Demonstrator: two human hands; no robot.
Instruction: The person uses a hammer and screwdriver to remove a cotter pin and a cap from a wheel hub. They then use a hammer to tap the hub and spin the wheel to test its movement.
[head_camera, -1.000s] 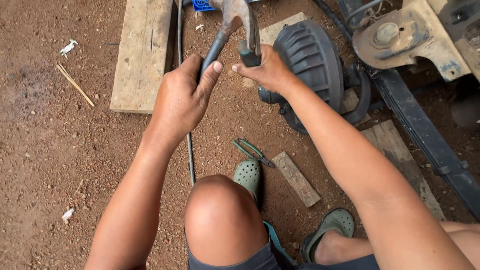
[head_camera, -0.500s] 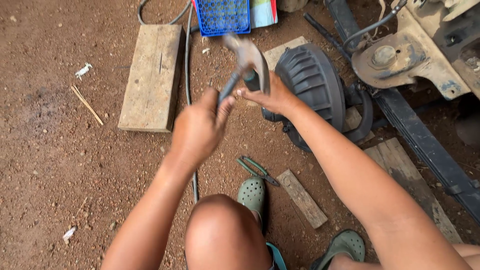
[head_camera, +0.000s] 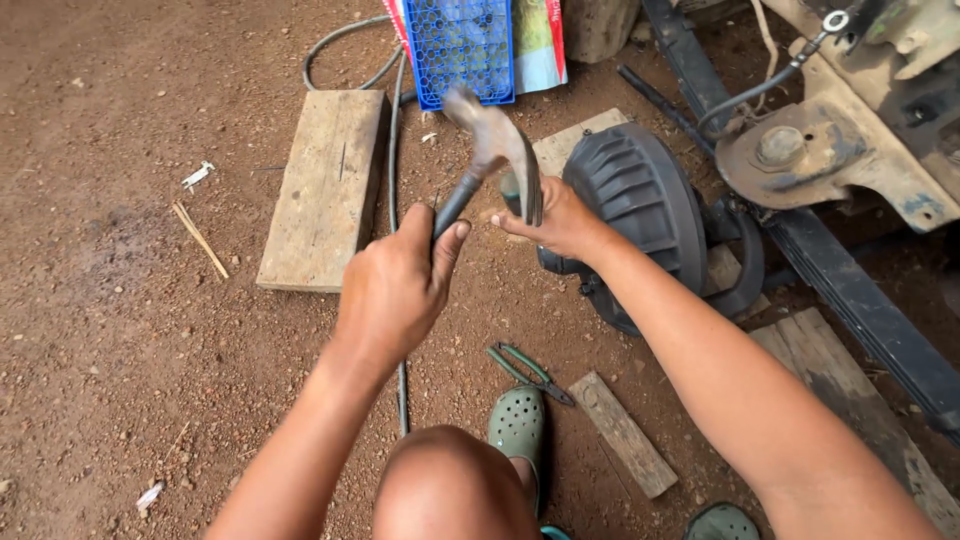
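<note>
My left hand (head_camera: 395, 290) grips the handle of a claw hammer (head_camera: 492, 150), its steel head raised above the ground and blurred. My right hand (head_camera: 548, 218) is closed around a small dark tool, held against the near edge of a black ribbed brake drum (head_camera: 640, 205) lying on the dirt. What the tool's tip touches is hidden by my fingers. The hammer head hangs just above and left of my right hand.
A wooden plank (head_camera: 325, 200) lies to the left, a short wood block (head_camera: 622, 447) and green-handled pliers (head_camera: 527, 370) near my green clog (head_camera: 517, 428). A blue plastic crate (head_camera: 460, 45), a thin cable (head_camera: 395, 210) and a rusty axle and frame (head_camera: 830, 160) are behind.
The view has tilted, so everything sits lower in frame. The hammer head has lifted away from my right hand and now swings, blurred. My right hand stays at the drum.
</note>
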